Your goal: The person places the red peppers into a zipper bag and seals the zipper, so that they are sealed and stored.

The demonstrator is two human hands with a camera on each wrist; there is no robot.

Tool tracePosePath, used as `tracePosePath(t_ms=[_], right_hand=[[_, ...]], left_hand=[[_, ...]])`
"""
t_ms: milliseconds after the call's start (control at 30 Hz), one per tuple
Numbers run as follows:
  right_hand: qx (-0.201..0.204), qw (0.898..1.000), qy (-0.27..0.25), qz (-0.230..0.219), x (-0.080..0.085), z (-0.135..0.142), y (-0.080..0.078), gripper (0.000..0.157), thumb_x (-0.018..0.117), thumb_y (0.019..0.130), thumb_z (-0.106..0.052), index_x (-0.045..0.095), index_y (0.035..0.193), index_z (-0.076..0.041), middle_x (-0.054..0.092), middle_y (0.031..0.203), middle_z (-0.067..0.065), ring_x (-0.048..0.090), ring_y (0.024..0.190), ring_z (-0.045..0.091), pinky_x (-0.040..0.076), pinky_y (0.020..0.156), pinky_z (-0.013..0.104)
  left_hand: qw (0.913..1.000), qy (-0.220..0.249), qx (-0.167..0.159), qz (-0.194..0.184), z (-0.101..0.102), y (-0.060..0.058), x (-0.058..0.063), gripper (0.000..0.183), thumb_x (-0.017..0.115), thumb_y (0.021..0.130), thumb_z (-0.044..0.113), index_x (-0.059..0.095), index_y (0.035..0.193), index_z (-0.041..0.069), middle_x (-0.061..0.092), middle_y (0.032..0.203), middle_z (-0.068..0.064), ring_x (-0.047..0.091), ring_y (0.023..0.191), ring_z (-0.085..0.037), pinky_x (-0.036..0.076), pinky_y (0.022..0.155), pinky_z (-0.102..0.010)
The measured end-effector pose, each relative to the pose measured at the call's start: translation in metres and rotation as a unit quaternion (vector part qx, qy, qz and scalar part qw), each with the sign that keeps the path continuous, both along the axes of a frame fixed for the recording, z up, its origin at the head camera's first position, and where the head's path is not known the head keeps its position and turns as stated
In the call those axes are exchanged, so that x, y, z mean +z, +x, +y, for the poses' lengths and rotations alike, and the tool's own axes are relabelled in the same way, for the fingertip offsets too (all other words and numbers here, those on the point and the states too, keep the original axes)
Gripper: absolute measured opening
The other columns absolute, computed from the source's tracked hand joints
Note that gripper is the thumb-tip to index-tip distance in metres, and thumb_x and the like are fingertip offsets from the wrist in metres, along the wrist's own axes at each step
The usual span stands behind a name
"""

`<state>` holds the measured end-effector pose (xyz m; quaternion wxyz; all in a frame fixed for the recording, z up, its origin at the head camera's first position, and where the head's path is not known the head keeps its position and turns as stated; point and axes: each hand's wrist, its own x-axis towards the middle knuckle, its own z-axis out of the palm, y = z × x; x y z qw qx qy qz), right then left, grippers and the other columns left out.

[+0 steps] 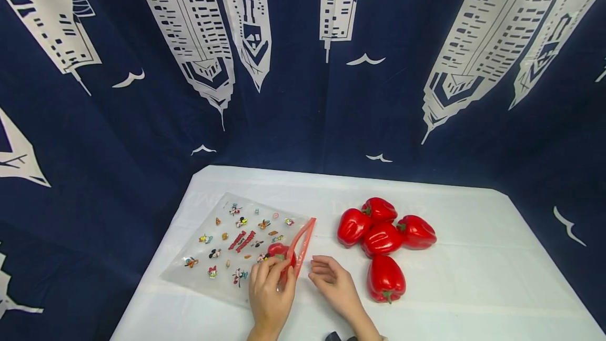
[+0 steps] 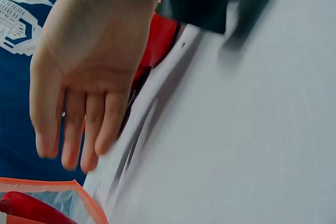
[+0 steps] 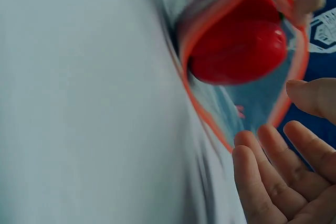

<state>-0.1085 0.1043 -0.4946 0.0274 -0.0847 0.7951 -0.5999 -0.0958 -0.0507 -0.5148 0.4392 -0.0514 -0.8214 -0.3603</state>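
A clear zip bag printed with small cartoon figures lies on the table, its mouth edged in orange-red and facing right. My left hand pinches the near side of that mouth, and in the right wrist view the rim gapes. Inside the bag, just within the opening, is a red bell pepper. Just right of the mouth is my right hand, palm toward the bag, fingers slightly bent and nothing in them. The left wrist view also shows this right hand above the table.
Several more red bell peppers sit in a cluster right of the bag. One pepper lies nearer, beside my right forearm. The white-covered table ends at a dark blue curtain printed with buildings.
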Motion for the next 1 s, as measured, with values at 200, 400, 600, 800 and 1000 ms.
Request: tracePosePath(t_ms=[200,400,600,800,1000], right_hand=[[-0.045,0.999,-0.008,0.008,-0.018,0.022,-0.005,0.037,0.072,0.082,-0.010,0.059,0.116,-0.001,0.065,0.109,0.012,0.064,0.096,0.018,0.051,0.079,0.022],[-0.093,0.995,0.018,0.026,-0.003,0.039,-0.001,0.037,0.072,0.081,-0.005,0.059,0.116,-0.002,0.065,0.109,0.010,0.064,0.095,0.016,0.051,0.077,0.021],[-0.135,0.986,0.048,0.086,0.009,0.059,0.004,0.039,0.072,0.080,-0.004,0.059,0.117,-0.004,0.065,0.109,0.013,0.065,0.094,0.020,0.052,0.076,0.022],[-0.173,0.971,0.092,0.135,-0.011,0.088,0.001,0.041,0.071,0.084,-0.012,0.056,0.122,-0.007,0.064,0.110,0.008,0.063,0.093,0.009,0.048,0.075,0.013],[-0.245,0.958,0.061,0.137,-0.011,0.108,0.007,0.041,0.070,0.084,-0.011,0.056,0.122,-0.004,0.063,0.111,0.012,0.063,0.094,0.010,0.046,0.075,0.010]], left_hand=[[0.9999,0.005,-0.007,-0.014,-0.002,-0.001,0.001,0.014,0.073,0.071,0.008,0.072,0.085,0.007,0.065,0.094,-0.002,0.055,0.089,-0.023,0.034,0.077,-0.034],[0.9999,0.011,-0.008,0.000,-0.004,-0.003,0.003,0.018,0.071,0.070,0.007,0.071,0.088,0.007,0.066,0.094,-0.003,0.056,0.087,-0.023,0.034,0.076,-0.034],[0.9995,0.027,-0.013,-0.005,-0.006,-0.003,0.003,0.018,0.071,0.071,0.006,0.072,0.088,0.006,0.067,0.094,-0.003,0.057,0.087,-0.023,0.034,0.076,-0.033],[0.9993,0.036,-0.010,-0.004,-0.006,-0.004,0.002,0.017,0.071,0.071,0.006,0.072,0.088,0.007,0.067,0.093,-0.002,0.057,0.086,-0.022,0.035,0.075,-0.033],[0.9989,0.040,-0.002,0.023,-0.007,-0.006,0.001,0.015,0.070,0.071,0.007,0.072,0.085,0.007,0.069,0.092,-0.002,0.059,0.084,-0.020,0.036,0.074,-0.031]])
